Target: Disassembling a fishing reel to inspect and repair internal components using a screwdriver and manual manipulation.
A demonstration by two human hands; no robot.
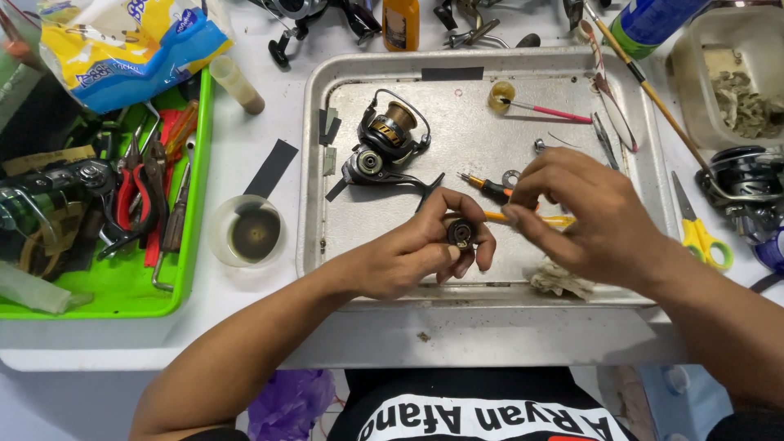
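Observation:
My left hand [416,249] pinches a small round black reel part [461,233] between thumb and fingers, over the front of a metal tray [384,282]. My right hand [592,216] hovers just right of it, fingers curled near a yellow-handled tool [555,220] and an orange-and-black screwdriver [488,186]. Whether the right fingers grip something small I cannot tell. A black and gold spinning reel [388,143] lies in the tray's left half.
A green bin [122,282] of pliers and tools sits at left, beside a cup of dark oil [253,233]. A small brush in a yellow cup [502,96], scissors [698,229], another reel [747,188], a crumpled rag [563,282] and a clear tub [735,73] surround the tray.

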